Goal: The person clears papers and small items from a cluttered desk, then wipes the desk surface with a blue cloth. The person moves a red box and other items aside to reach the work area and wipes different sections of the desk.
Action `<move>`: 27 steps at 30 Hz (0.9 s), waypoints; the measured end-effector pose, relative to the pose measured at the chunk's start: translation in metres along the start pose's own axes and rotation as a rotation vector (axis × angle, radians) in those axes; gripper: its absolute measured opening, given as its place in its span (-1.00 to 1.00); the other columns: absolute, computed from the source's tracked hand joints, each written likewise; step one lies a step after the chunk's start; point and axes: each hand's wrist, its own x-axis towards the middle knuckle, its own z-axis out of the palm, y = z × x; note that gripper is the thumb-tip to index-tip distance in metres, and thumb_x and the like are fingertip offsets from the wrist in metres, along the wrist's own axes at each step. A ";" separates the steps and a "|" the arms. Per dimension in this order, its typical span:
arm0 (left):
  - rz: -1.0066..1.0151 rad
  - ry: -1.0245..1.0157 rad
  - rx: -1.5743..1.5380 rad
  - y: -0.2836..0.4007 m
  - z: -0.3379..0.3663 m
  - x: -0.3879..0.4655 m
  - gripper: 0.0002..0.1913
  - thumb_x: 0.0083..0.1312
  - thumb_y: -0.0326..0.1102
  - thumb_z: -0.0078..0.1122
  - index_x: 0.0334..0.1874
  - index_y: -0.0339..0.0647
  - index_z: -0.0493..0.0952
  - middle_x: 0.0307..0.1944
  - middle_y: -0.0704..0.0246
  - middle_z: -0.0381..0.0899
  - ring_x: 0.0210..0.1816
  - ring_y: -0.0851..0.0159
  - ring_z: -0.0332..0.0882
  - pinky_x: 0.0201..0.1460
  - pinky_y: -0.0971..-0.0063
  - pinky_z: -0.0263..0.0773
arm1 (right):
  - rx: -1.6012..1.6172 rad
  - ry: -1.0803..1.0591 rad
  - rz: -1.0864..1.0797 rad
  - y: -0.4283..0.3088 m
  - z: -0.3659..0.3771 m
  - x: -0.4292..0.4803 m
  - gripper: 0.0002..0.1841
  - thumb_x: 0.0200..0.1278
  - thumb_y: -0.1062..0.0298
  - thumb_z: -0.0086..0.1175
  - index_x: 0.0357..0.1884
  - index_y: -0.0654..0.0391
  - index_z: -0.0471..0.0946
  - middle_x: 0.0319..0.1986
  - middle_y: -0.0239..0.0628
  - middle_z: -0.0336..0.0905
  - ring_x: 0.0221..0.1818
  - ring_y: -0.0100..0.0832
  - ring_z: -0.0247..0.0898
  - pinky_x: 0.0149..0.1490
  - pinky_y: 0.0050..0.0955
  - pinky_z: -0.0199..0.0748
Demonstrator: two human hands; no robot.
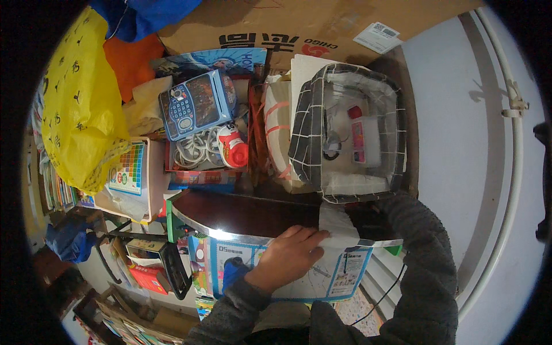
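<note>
At the metal-trimmed edge of a dark glossy tabletop (pixel 241 215) is my left hand (pixel 286 261), its fingertips touching a whitish sheet (pixel 338 222) that hangs over the edge. Whether the fingers grip the sheet cannot be told. My right sleeve reaches up to the lower right corner of a black-and-white checked fabric basket (pixel 306 142); my right hand is hidden behind it. The basket is tilted, its opening towards me. Inside lie a white box with a pink label (pixel 366 140), a red-capped item (pixel 355 112) and a small dark ring-shaped thing (pixel 332 151).
Left of the basket, a blue keypad toy device (pixel 194 105) lies over a red box with white cables (pixel 194 151) and a red-and-white bottle (pixel 233 146). A yellow bag (pixel 82 108) stands further left. Behind is a large cardboard box (pixel 258 21); a white pipe (pixel 515 172) runs along the right wall.
</note>
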 end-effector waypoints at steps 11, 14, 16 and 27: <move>0.028 0.014 0.040 0.002 0.002 -0.003 -0.93 0.12 -0.31 0.24 -0.38 -0.06 0.64 0.10 0.40 0.59 -0.01 0.27 0.55 0.05 0.33 0.42 | -0.030 0.172 0.001 -0.024 0.004 -0.065 -0.50 0.32 0.07 0.02 0.15 0.25 0.48 0.09 0.14 0.50 0.09 0.00 0.48 0.23 -0.13 0.38; 0.039 0.048 0.003 0.003 0.000 -0.002 -0.94 0.12 -0.31 0.26 -0.38 -0.07 0.64 0.09 0.41 0.59 -0.02 0.25 0.56 0.05 0.30 0.42 | -0.065 0.293 0.011 -0.038 0.014 -0.087 -0.49 0.31 0.07 0.02 0.15 0.26 0.48 0.10 0.15 0.49 0.09 0.01 0.48 0.23 -0.13 0.38; 0.046 0.055 -0.009 0.004 -0.001 -0.002 -0.94 0.13 -0.32 0.27 -0.38 -0.08 0.64 0.08 0.42 0.59 -0.03 0.23 0.56 0.04 0.29 0.41 | -0.100 0.388 0.062 -0.045 0.020 -0.097 -0.48 0.30 0.07 0.03 0.15 0.26 0.48 0.10 0.15 0.49 0.10 0.02 0.48 0.23 -0.12 0.38; -0.044 0.053 -0.537 0.014 -0.018 -0.009 -0.89 0.26 -0.44 0.23 -0.21 -0.26 0.65 0.18 0.22 0.53 0.04 0.14 0.56 0.08 0.28 0.43 | 0.155 1.237 0.144 -0.070 0.100 -0.184 -0.75 0.06 0.28 0.28 -0.35 0.27 0.61 -0.40 0.02 0.63 -0.32 -0.05 0.59 -0.19 -0.19 0.53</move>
